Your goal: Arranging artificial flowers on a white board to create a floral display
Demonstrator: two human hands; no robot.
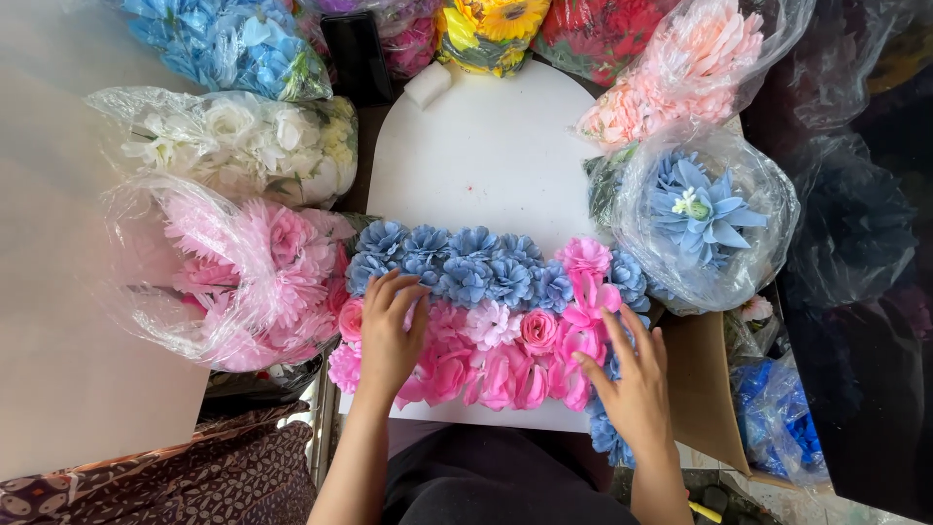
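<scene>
I see white board (486,146) flat on table, rounded top end away from me; bags of fake flowers all around it; band of blue flowers (466,267) and pink flowers (496,355) across near end of board; left hand (389,335) open, lying flat on pink flowers, holding nothing; right hand (632,384) open, fingers spread on pink and blue flowers at right edge; I think hard push could squash petals or knock flowers loose; blue ones hang off right edge, could drop.
</scene>
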